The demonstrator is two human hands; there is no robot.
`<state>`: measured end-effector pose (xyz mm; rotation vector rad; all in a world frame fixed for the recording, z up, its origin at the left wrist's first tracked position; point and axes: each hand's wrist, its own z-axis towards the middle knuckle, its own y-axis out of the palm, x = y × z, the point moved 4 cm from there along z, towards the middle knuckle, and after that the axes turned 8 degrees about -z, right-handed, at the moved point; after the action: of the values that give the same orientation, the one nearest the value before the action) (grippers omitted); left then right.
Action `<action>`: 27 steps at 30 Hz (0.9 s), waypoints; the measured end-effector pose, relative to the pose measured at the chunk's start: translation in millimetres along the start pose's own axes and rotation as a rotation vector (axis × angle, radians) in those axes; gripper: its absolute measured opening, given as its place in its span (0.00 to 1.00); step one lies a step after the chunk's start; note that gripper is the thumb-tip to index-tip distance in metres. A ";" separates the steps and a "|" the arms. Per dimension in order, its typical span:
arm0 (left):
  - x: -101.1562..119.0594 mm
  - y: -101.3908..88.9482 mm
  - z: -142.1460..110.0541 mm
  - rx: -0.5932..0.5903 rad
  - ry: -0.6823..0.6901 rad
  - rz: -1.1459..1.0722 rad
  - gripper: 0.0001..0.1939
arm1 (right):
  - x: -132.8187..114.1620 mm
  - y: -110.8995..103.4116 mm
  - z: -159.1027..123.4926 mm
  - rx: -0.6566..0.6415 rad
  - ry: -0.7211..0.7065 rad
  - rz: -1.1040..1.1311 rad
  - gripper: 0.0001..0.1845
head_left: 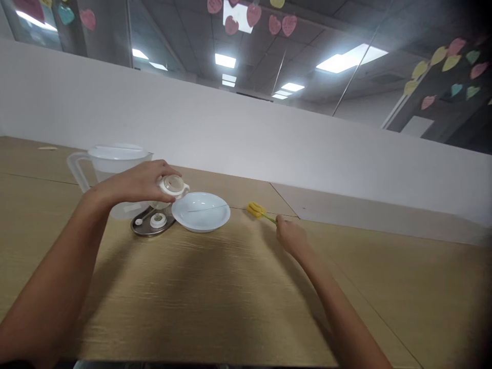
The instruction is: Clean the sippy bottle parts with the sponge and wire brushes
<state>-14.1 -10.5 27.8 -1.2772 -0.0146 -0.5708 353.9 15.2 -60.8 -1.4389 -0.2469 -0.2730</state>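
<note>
My left hand [148, 182] is closed around a small clear bottle [172, 184] with a white collar and a small white loop at its side. Its round clear end faces me, above the left rim of a white bowl [202, 225]. Below that hand lies an oval metal tray [148, 231], bearing a white ring-shaped part [158, 220] and a smaller white piece [139, 222]. On the right, my right hand [290, 234] grips the green handle of a yellow sponge brush [255, 209]. The brush head is just right of the bowl, low over the table.
A translucent plastic pitcher [119, 154] with a handle stands behind my left forearm, partly hidden. A flat pale piece [47, 148] lies at the far left of the wooden table [215, 307]. Behind rises a white wall [230, 133] with glass above it.
</note>
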 end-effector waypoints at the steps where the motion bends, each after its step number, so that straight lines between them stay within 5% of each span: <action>1: 0.4 0.1 0.5 0.004 -0.001 0.002 0.32 | -0.9 -5.2 -20.5 0.015 -0.002 0.002 0.13; 4: 2.8 3.4 2.3 -0.008 0.020 -0.009 0.31 | -21.3 -12.2 -86.5 0.098 -0.103 0.084 0.11; 7: 5.0 7.3 3.7 -0.030 0.053 -0.021 0.29 | -75.4 -2.7 -133.3 0.133 -0.278 0.119 0.12; 10: 5.1 8.1 4.0 -0.029 0.064 -0.018 0.28 | -140.4 9.6 -149.3 0.118 -0.446 0.139 0.18; 13: 4.1 6.6 3.0 -0.024 0.053 -0.009 0.29 | -168.6 16.6 -144.0 0.074 -0.456 0.151 0.22; 16: 4.3 3.9 1.0 -0.018 0.049 0.002 0.28 | -138.0 26.6 -127.4 -0.005 -0.301 0.147 0.23; 22: 5.8 0.9 -2.3 -0.013 0.064 -0.021 0.29 | -15.5 38.8 -85.7 0.038 0.127 0.159 0.12; 25: 6.0 1.5 -2.1 -0.015 0.066 -0.023 0.29 | -15.6 32.1 -96.1 0.165 0.111 0.295 0.14; 27: 6.4 2.2 -1.6 -0.018 0.064 -0.018 0.30 | -47.4 30.0 -122.3 0.302 -0.097 0.434 0.14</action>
<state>-8.1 -14.1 27.4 -1.2771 0.0321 -0.6280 319.4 -101.3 -118.7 -1.1708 -0.0458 0.1834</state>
